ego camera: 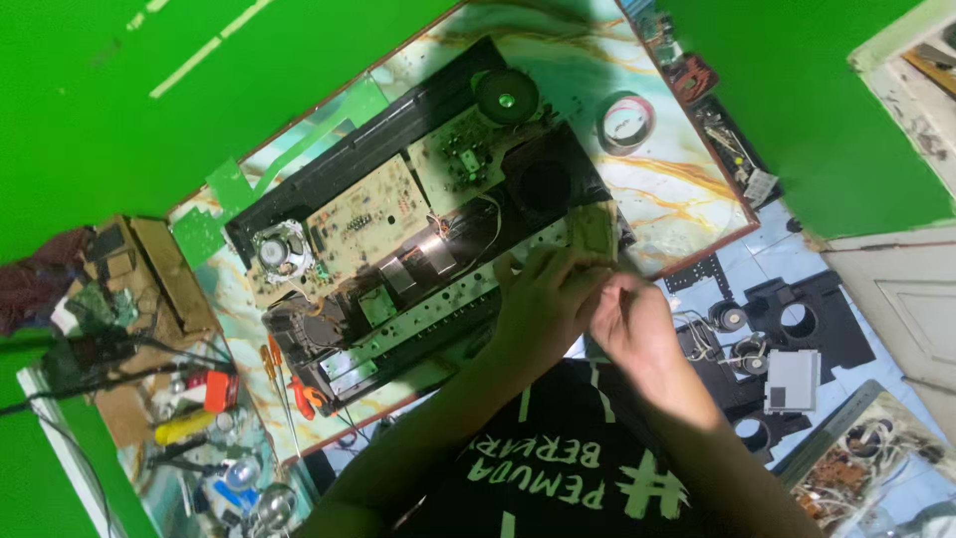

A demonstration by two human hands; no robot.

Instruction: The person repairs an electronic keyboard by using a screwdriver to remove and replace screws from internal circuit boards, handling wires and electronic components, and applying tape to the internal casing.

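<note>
Both hands meet at the near right corner of the opened black audio chassis (398,149): the left hand (543,289) pinches the end of the long green circuit board (428,314) that runs away from the grip, and the right hand (629,321) looks closed on the same end, though its fingertips are hidden. Judging by the loose wires (488,214) just beyond the grip, the board is best kept level, moved slowly, and held by its edges

Marbled table (687,189) w/ opened amp chassis (398,209), tape roll (625,122).
</note>
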